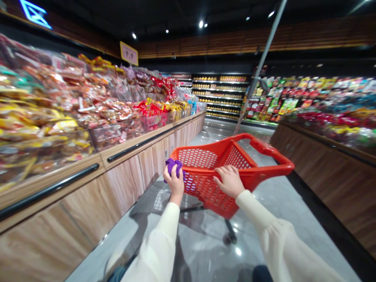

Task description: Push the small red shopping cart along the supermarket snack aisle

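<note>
The left hand [175, 181] is closed around a small purple bundle [174, 165], apparently soft cloth or a crumpled bag, and presses it against the near rim of a red plastic shopping cart [205, 168]. The right hand [229, 181] lies just beside it on the same rim, fingers curled over the edge and closed on the plastic. Both cream sleeves run back from the hands toward the camera.

The cart stands directly ahead of the hands, tilted in the picture, its perforated basket looking empty as far as can be seen. Empty, it should be light and stiff, and it probably rolls easily on the wheeled frame beneath the hands; the glossy grey floor [205, 250] looks smooth, so it may drift sideways. The thick rim under the hands and the looped handle [272, 152] beyond the right hand seem the firmest holds.

Left of the grip runs a wooden display counter [123, 172] piled with packaged snacks [73, 105].
</note>
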A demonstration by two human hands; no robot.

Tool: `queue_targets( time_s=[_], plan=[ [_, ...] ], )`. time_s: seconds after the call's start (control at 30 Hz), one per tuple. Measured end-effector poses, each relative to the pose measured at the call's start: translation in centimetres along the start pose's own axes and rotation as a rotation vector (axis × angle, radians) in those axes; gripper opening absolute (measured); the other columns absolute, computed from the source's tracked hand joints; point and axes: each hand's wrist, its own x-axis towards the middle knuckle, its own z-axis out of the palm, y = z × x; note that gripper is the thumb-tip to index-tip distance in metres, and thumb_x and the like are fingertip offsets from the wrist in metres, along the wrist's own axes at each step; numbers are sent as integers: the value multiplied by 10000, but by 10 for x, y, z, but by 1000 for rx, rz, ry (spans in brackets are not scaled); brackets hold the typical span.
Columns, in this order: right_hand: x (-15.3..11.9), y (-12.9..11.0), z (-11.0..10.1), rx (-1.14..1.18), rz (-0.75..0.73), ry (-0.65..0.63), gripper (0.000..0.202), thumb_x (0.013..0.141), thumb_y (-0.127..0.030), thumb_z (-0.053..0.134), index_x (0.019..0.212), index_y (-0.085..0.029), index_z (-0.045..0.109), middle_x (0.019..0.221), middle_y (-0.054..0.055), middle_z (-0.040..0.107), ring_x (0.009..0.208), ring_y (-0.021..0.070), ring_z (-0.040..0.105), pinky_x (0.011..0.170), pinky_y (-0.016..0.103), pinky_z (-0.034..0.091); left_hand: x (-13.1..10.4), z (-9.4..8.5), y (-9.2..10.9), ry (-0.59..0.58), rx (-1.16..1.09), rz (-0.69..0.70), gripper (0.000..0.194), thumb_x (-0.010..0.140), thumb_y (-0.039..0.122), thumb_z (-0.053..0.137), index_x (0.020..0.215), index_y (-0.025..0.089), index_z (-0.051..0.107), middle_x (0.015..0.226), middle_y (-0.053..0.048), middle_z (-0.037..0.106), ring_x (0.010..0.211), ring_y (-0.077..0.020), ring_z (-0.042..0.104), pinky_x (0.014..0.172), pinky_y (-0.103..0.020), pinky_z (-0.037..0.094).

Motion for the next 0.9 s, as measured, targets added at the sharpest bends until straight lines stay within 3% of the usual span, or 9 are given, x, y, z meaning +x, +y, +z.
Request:
queue_targets(
  time_s=[0.13, 0.23, 0.4, 0.47, 0.63, 0.73, 0.83, 0.9],
  plan=[
    [3, -2, 4, 41, 2, 1, 315, 937, -392, 441, 1144, -255, 635, 1139, 54, 690, 1122, 236, 502, 1017, 400, 240, -26, 15, 13, -92, -74, 34, 296, 920, 360, 546, 1159, 206, 631, 1368, -177, 417, 1348, -313, 372, 1084, -520, 361],
    [4, -4, 6, 59, 12, 8, 309, 935, -378, 439, 1137, -250, 635, 1127, 57, 695, 1112, 234, 502, 1016, 397, 231, -38, 21, 10, -163, -126, 91, 275, 891, 315, 593, 1144, 215, 628, 1361, -170, 422, 1355, -317, 367, 1091, -525, 353],
    [3, -5, 4, 74, 7, 6, 308, 935, -375, 442, 1136, -240, 632, 1113, 48, 696, 1101, 226, 502, 1016, 390, 229, -44, 23, -4, 3, -117, -174, 354, 932, 286, 499, 1264, 169, 542, 1405, -205, 336, 1347, -313, 362, 1089, -520, 358],
    [4, -7, 3, 71, 11, 9, 307, 933, -372, 444, 1133, -237, 634, 1105, 47, 695, 1097, 226, 502, 1016, 390, 228, -52, 24, -1, 15, -123, -193, 364, 933, 288, 494, 1270, 157, 535, 1401, -212, 324, 1344, -316, 358, 1088, -524, 355],
    [5, -8, 1, 52, 11, -7, 316, 923, -372, 448, 1144, -242, 633, 1117, 53, 692, 1108, 235, 494, 1008, 391, 231, -69, 25, 7, -181, -118, 130, 267, 883, 237, 582, 1143, 218, 640, 1350, -162, 401, 1315, -311, 378, 1077, -526, 362],
    [3, -5, -1, 60, 10, -9, 316, 921, -370, 449, 1148, -247, 631, 1126, 45, 691, 1110, 231, 496, 1012, 390, 228, -52, 15, 5, -232, -95, 242, 250, 855, 234, 629, 1102, 248, 669, 1315, -138, 455, 1293, -303, 405, 1071, -511, 371],
    [-1, -4, 0, 71, 8, 0, 311, 922, -372, 449, 1136, -246, 636, 1114, 46, 693, 1102, 230, 501, 1018, 395, 225, -19, 1, 11, -134, -27, 104, 269, 884, 230, 575, 1138, 226, 662, 1352, -160, 433, 1298, -315, 402, 1068, -508, 366],
    [-2, -4, 1, 71, 2, 2, 314, 921, -378, 452, 1139, -248, 638, 1112, 51, 692, 1109, 235, 497, 1023, 401, 223, 1, -8, 25, -158, 16, 59, 322, 890, 226, 548, 1198, 230, 640, 1366, -158, 429, 1276, -319, 424, 1063, -510, 369]
  ],
)
